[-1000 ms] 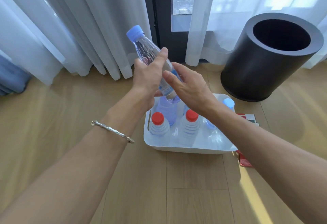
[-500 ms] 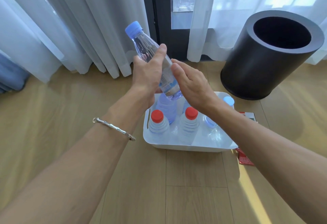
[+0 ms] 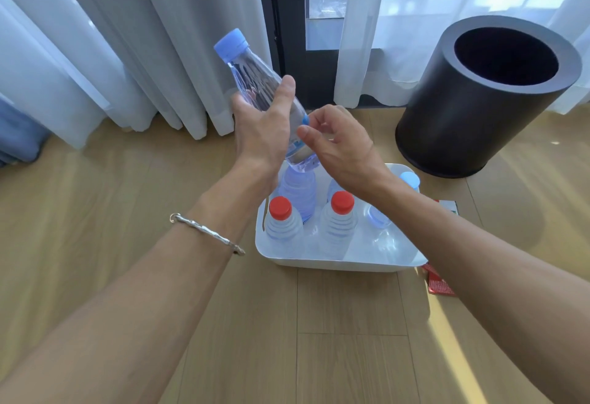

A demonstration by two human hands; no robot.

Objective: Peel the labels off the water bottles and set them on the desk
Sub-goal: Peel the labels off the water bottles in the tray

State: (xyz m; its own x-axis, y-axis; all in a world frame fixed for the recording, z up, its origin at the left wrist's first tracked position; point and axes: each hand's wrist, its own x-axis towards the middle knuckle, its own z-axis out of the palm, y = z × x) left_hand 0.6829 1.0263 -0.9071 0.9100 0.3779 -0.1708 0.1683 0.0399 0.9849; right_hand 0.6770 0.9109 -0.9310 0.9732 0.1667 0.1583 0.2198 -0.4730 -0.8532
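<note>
Floor (image 3: pixel 95 244) wood, curtains (image 3: pixel 143 36) | L hand (image 3: pixel 261 135) grips bottle (image 3: pixel 252 81) | R hand (image 3: pixel 341 151) prob pinches label (image 3: pixel 297 148)

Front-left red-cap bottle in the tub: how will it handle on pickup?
Ribbed sides on the red-cap bottle suggest decent grip, though thin plastic may squash. Upright and narrow in the white tub, it could tip if nudged, then roll.

One bottle (image 3: pixel 252 81) is clear, its cap (image 3: pixel 231 44) pale blue, its label (image 3: pixel 298 145) blue and white. Two red caps (image 3: pixel 280 208) top bottles (image 3: pixel 338 228) in the white tub (image 3: pixel 335 264). Black bin (image 3: pixel 463 116), white curtains (image 3: pixel 127 36), wood-grain floor (image 3: pixel 319 339), silver bracelet (image 3: pixel 204 231).
</note>
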